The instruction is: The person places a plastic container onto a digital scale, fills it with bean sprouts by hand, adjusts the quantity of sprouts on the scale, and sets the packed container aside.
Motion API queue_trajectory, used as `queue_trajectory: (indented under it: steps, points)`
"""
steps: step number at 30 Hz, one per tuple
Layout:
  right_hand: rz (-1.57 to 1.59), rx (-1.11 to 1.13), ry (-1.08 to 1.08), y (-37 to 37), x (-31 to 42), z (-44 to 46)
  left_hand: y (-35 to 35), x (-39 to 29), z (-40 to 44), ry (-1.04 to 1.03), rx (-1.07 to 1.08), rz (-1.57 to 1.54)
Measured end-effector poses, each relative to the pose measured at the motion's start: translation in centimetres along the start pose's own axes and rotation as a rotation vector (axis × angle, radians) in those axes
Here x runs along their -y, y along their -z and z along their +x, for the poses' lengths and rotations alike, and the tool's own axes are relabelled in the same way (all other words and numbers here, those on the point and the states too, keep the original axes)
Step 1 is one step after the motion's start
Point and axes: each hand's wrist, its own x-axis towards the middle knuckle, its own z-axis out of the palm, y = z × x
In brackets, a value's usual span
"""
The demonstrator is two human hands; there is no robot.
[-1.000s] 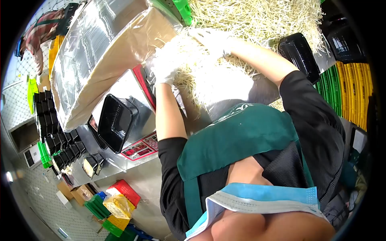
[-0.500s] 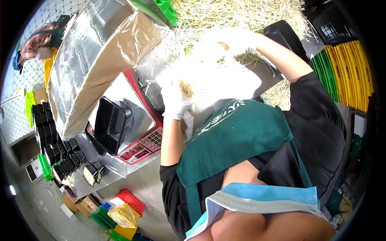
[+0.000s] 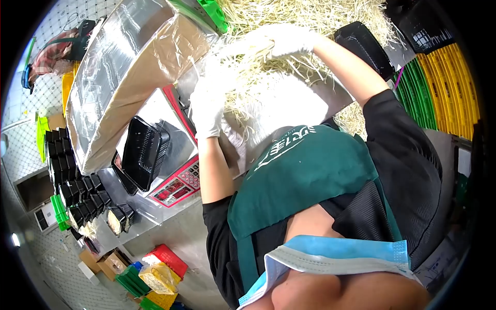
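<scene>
Pale bean sprouts (image 3: 305, 14) lie heaped at the top of the worktable, with more strewn below around my hands. My left hand (image 3: 209, 106), in a white glove, is at the left edge of the strewn sprouts, its fingers lost in glare. Farther right and higher, my gloved right hand (image 3: 289, 40) is curled at the sprouts, a bunch of strands at its fingers. Left of my left hand stands a red-edged scale (image 3: 178, 150) with a black tray (image 3: 142, 154) on its metal plate.
A film-wrapped box (image 3: 129, 77) stands beyond the scale. Black trays (image 3: 64, 160) are stacked at the far left. Another black tray (image 3: 364, 50) lies beside my right forearm, near green crates (image 3: 416, 93) and yellow crates (image 3: 449, 90). A person (image 3: 54, 54) is at the upper left.
Since half a second ago, both hands have moved slightly up and left. My right hand has closed around strands. The view has shifted slightly, and the tray on the scale appears more tilted.
</scene>
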Motion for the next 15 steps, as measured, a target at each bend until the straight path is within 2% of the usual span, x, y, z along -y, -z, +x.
queue_trajectory:
  steps: [2, 3, 4, 6, 7, 8, 9, 10, 13, 15]
  points:
    - [-0.076, 0.194, -0.103, -0.4, 3.1, 0.2, 1.7, -4.5, -1.1, 0.353, 0.024, 0.002]
    - [0.063, 0.266, -0.153, -2.2, 2.5, -0.1, 0.7, -2.5, -2.5, 0.153, 0.076, 0.154]
    - [-0.099, 0.142, -0.241, -3.0, 5.1, -2.1, -1.0, -2.0, -5.2, 0.330, -0.051, 0.228]
    - [-0.473, 0.189, -0.142, -4.7, 4.5, -4.9, -1.0, -2.5, -7.7, 0.288, 0.191, 0.363]
    - [-0.474, 0.195, -0.143, -4.3, 3.7, -5.8, -1.1, -2.8, -9.5, 0.232, 0.138, 0.410]
    - [-0.432, 0.141, -0.029, -3.7, 3.0, -6.8, -1.2, -3.1, -11.0, 0.178, 0.087, 0.456]
    - [-0.405, 0.122, 0.025, -3.6, 2.7, -7.0, -0.5, -4.3, -10.8, 0.378, 0.232, 0.377]
    - [-0.378, 0.105, 0.078, -3.4, 2.4, -7.3, 0.0, -4.6, -10.1, 0.388, 0.223, 0.295]
    - [-0.198, 0.032, 0.079, -4.4, 1.8, -4.8, 0.6, -3.3, -6.8, 0.272, 0.027, 0.063]
    - [-0.256, -0.037, 0.071, -6.8, 2.0, -3.3, -0.9, -1.7, -4.9, 0.299, -0.115, 0.205]
